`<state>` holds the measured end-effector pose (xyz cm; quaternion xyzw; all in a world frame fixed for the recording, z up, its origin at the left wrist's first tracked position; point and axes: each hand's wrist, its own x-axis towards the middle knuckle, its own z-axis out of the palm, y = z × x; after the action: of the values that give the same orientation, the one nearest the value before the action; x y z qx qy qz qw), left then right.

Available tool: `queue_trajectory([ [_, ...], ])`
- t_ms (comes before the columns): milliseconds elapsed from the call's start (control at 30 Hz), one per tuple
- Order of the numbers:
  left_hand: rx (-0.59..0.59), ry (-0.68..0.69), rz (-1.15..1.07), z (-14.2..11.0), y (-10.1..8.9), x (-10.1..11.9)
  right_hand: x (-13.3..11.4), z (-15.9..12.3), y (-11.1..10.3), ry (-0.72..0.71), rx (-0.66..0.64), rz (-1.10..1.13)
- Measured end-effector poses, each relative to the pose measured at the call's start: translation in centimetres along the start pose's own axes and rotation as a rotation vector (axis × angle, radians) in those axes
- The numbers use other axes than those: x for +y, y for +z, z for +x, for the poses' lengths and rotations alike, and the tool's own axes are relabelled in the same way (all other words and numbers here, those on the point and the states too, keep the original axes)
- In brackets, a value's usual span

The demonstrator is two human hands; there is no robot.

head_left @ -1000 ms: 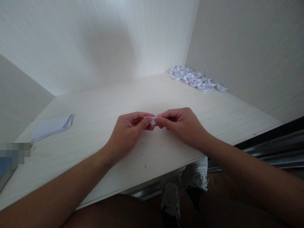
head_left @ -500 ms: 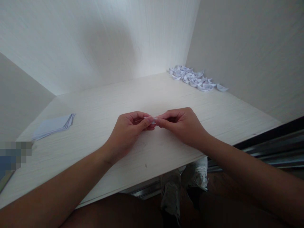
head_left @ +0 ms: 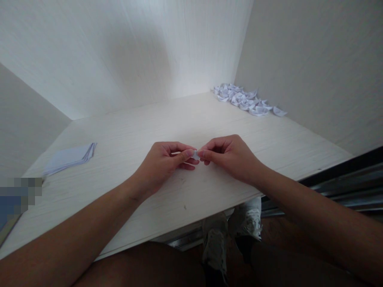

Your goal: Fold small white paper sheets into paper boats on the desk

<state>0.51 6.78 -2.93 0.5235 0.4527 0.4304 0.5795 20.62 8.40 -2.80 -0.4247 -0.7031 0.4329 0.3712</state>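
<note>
A small piece of folded white paper [head_left: 196, 154] is pinched between my two hands, above the middle of the pale table. My left hand [head_left: 170, 159] closes thumb and fingers on its left side. From the other side my right hand [head_left: 224, 155] grips it between thumb and forefinger. Most of the paper is hidden behind the fingertips, so its full shape does not show.
Many folded paper boats [head_left: 242, 99] lie heaped along the right wall at the back. A stack of white paper sheets [head_left: 70, 157] rests on the left of the table [head_left: 134, 127]. Walls enclose the back and sides. A blurred-out object [head_left: 14, 207] sits at the left edge.
The folded paper has turned a little in my fingers, and more of its face shows between the thumbs. My left hand's lower fingers have spread slightly. Both hands keep their grip.
</note>
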Motion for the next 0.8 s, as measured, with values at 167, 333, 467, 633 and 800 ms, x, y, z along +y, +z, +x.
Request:
queue_trajectory([
  [167,0.012,-0.013,0.003,-0.1,0.1,0.2,-0.1,0.0,0.1,-0.01,-0.015,-0.028],
  [333,-0.003,-0.002,-0.014,-0.2,0.2,0.2,-0.1,0.0,0.1,0.001,-0.029,0.004],
  [467,-0.016,0.038,-0.018,-0.1,0.0,-0.2,0.3,0.3,-0.1,0.06,-0.02,0.153],
  [633,-0.111,0.09,-0.042,0.1,-0.4,-0.7,0.4,0.4,-0.6,0.185,-0.072,0.475],
  [800,-0.103,0.1,-0.074,-0.1,-0.1,-0.5,0.2,0.1,-0.9,0.163,-0.142,0.448],
])
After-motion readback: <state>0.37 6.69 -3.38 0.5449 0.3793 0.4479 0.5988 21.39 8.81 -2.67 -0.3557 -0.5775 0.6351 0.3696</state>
